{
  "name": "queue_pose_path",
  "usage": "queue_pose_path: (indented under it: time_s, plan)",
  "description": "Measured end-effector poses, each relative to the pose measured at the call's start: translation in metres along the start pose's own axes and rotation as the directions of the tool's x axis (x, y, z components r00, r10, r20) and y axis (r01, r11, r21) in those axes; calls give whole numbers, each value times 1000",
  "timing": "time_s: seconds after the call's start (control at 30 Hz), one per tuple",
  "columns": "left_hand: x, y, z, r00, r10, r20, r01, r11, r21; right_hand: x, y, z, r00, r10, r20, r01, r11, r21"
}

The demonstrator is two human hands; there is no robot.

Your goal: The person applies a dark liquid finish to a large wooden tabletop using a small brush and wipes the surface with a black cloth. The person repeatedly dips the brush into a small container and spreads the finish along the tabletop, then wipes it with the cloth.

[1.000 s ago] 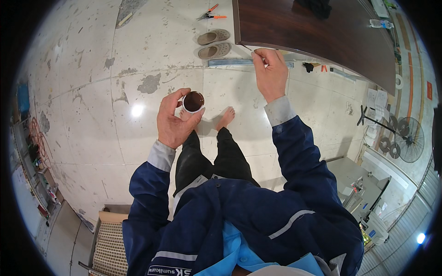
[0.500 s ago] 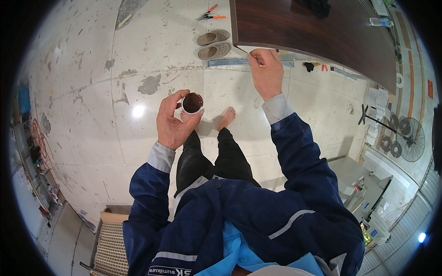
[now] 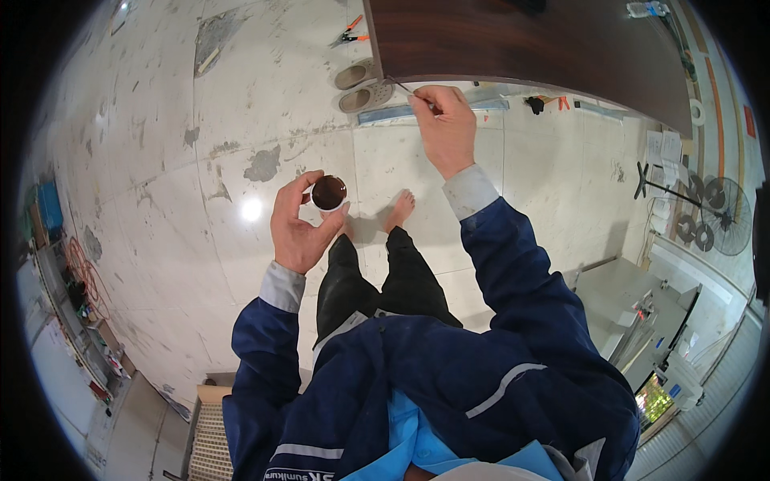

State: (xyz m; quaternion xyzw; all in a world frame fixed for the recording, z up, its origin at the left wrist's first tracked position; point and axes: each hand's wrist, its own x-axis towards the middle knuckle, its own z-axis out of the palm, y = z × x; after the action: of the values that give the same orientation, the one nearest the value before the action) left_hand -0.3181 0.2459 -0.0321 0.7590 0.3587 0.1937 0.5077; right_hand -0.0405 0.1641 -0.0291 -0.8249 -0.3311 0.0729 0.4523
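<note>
My left hand (image 3: pixel 298 231) is closed round a small white cup (image 3: pixel 330 193), thumb on one side and fingers on the other. Dark brown liquid fills much of the cup. Farther out and to the right, my right hand (image 3: pixel 446 130) pinches a thin stick-like tool (image 3: pixel 400 86), too fine to make out whether it has bristles. Its tip reaches the near left corner of a dark brown wooden panel (image 3: pixel 521 48), apparently at the edge. The fingers stay just off the panel's near edge.
Left of the panel lie a pair of clogs (image 3: pixel 366 97) and orange-handled cutters (image 3: pixel 350 37). A long bluish strip (image 3: pixel 385 114) rests on the floor below the panel's edge. At right stand a fan (image 3: pixel 724 216) and a grey machine (image 3: pixel 622 301); a bottle (image 3: pixel 646 10) sits at far right.
My right hand has shifted left along the panel's edge, bringing the tool's tip to the corner. The left hand still holds the cup, and the view has shifted slightly.
</note>
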Motion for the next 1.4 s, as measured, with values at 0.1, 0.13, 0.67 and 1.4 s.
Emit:
queue_pose_path:
  time_s: [0.1,0.13,0.67,1.4]
  plan:
    - [1,5,3,1000,-10,16,9,1000,6,-1,10,0,998,54,-37,-54,999,-2]
    - [2,6,4,1000,-24,21,24,1000,-11,-2,14,-2,996,77,-53,-77,997,-2]
    - [16,40,36,986,47,159,-58,996,66,1,63,-45,933,275,-232,-251,960,128]
    - [27,77,95,974,45,221,-42,999,-21,62,184,-191,720,331,-610,-419,908,-1]
